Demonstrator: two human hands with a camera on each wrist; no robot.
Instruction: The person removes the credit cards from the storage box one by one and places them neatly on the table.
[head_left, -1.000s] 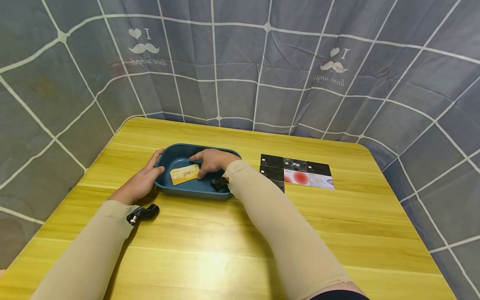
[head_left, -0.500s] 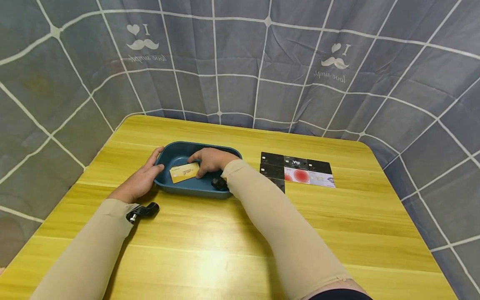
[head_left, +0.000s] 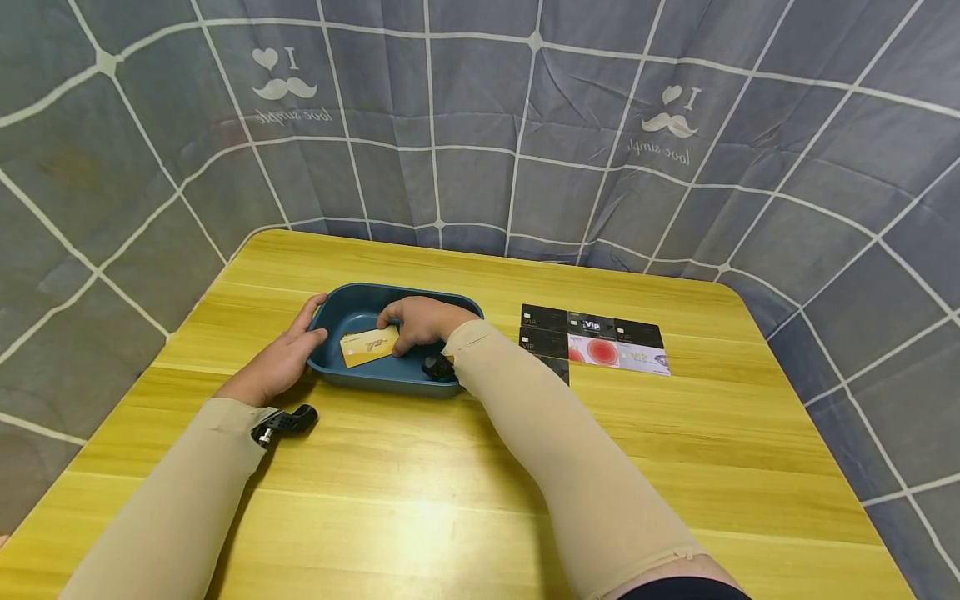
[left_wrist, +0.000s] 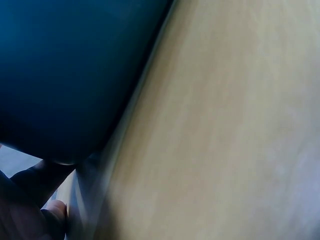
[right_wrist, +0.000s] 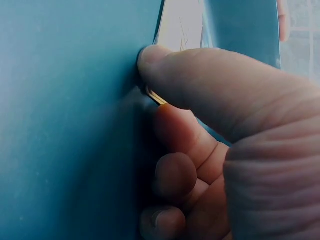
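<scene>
A dark blue plastic basin (head_left: 375, 387) stands on the wooden table, left of the middle. Inside it lies a small stack of plastic cards (head_left: 367, 348), a gold one uppermost. My right hand (head_left: 429, 322) reaches into the basin and pinches the stack at its right end. In the right wrist view the thumb lies over the cards (right_wrist: 181, 25), with the index fingertip at their lower corner. Extended fingers of my left hand (head_left: 272, 372) touch the basin's left end from outside, the thumb near the rim. The left wrist view shows the outer wall (left_wrist: 75, 75) and partly shadowed fingers.
Right of the basin, several cards lie edge to edge on the table: black cards (head_left: 546, 317), a white card with a red circle (head_left: 596, 351) and a silver card (head_left: 641, 358). My right forearm partly covers them. A grey checked curtain (head_left: 480, 192) hangs behind the table.
The head view has shifted very slightly. Both hands, the basin and the cards stay practically where they were.
</scene>
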